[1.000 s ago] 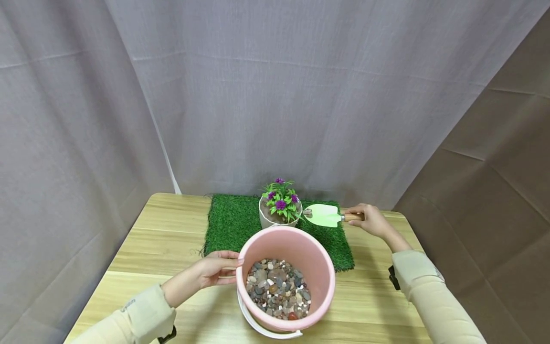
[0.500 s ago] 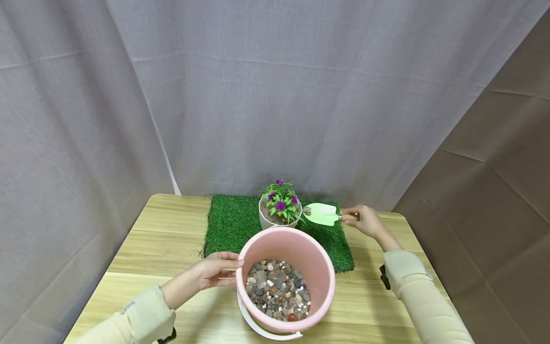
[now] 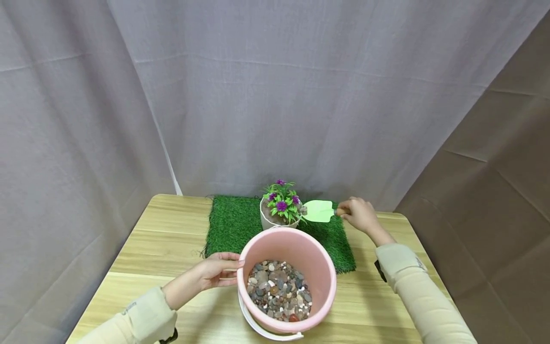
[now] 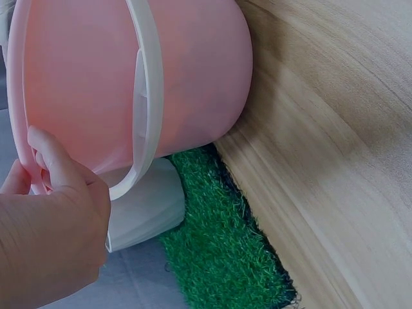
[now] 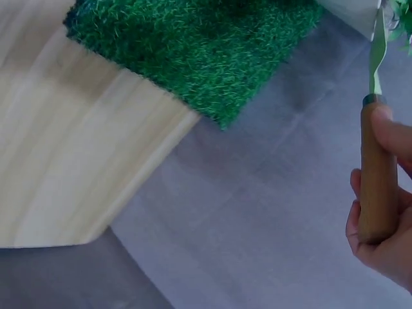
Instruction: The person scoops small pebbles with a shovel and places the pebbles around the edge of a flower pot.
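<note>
**Reporter:** Where do the edges run?

**Desk:** The wooden table (image 3: 167, 239) shows both rounded rear corners, its back edge against a grey curtain (image 3: 275, 105). A brown drape (image 3: 485, 200) slopes up beyond the right edge.

**Reporter:** And the room for moving?

**Desk:** Bare wood spans the stretch from the left edge to a green mat (image 3: 232, 224), laid along the middle of the back edge. A narrower strip separates the mat from the right edge, and the right hand (image 3: 360, 213) hangs above its rear end, near the back right corner.

**Reporter:** What are the fingers doing?

**Desk:** Those of the right hand curl round the wooden grip (image 5: 378, 170) of a pale green trowel (image 3: 318, 211), thumb laid along the top. The left hand (image 3: 219, 271) pinches the left rim of a pink bucket (image 3: 307, 258).

**Reporter:** Anything in the way?

**Desk:** The bucket, mid-table toward the front, stands just before a white pot (image 3: 267, 221) and overlaps it from above. Pebbles (image 3: 279, 289) cover its floor; a white bail (image 4: 152, 84) hangs along its outer wall. The pot, with a purple-flowered plant (image 3: 281, 200), sits on the mat near the back edge.

**Reporter:** And the blade?

**Desk:** Its tip, bearing small stones (image 3: 303, 210), reaches the pot's right rim; whether they touch is hard to tell.
</note>
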A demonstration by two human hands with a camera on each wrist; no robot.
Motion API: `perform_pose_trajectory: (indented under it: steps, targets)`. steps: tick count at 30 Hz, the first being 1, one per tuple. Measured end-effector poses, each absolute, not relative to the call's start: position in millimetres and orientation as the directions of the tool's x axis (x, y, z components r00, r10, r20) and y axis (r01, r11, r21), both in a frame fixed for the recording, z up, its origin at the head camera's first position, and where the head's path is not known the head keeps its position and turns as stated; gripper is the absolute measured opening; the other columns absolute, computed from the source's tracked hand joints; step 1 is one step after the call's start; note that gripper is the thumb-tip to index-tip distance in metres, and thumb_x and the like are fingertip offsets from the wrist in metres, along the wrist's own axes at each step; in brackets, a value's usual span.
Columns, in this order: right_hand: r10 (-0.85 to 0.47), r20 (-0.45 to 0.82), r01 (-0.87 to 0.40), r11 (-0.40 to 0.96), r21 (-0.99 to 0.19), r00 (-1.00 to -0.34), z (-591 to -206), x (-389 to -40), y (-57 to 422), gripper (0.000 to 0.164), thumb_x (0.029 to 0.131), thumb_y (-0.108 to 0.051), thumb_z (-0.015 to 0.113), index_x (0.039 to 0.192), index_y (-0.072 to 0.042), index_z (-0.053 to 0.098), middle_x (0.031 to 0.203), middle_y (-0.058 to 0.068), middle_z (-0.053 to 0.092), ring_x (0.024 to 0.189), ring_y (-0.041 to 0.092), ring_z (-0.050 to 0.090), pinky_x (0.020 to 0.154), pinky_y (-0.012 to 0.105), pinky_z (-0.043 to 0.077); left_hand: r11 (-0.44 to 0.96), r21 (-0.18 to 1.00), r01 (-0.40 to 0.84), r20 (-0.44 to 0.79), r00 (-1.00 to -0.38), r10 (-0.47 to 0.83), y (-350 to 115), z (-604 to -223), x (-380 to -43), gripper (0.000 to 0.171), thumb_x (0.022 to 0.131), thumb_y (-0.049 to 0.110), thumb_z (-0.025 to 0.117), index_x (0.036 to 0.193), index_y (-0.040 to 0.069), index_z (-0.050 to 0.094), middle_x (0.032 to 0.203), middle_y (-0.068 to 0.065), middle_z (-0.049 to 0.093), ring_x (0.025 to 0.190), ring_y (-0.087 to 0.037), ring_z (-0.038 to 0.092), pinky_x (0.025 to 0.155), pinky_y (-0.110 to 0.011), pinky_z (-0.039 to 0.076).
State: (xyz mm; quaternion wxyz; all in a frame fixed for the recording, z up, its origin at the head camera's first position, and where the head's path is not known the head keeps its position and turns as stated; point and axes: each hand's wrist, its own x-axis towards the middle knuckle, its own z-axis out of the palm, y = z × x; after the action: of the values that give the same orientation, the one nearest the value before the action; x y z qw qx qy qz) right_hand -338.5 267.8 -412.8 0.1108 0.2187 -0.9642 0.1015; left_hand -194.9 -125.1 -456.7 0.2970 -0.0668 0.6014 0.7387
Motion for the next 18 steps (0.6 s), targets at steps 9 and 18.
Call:
perform_pose_trajectory:
  steps: [9,18]
  targets:
    - [-0.406,0.306,-0.427,0.904,-0.004,-0.861,-403,-327,249,0.009,0.081,-0.005,0.07,0.09,-0.008,0.072,0.077,0.009,0.061,0.073,0.028,0.053,0.061,0.041,0.043,-0.104,0.844,-0.527,-0.461,-0.811,0.361,-126,-459,-195,0.017,0.087,0.009,0.065,0.103,0.008,0.059,0.079,0.002,0.068,0.071,-0.006,0.065,0.077,-0.026,0.061]
    - [-0.453,0.355,-0.447,0.889,0.105,-0.818,-399,-322,242,0.007,0.086,-0.013,0.067,0.08,-0.009,0.067,0.071,0.007,0.054,0.067,0.025,0.045,0.057,0.03,0.027,-0.103,0.844,-0.527,-0.459,-0.807,0.373,-127,-458,-196,0.014,0.088,0.009,0.064,0.101,0.009,0.059,0.077,0.004,0.068,0.071,-0.005,0.065,0.076,-0.025,0.061]
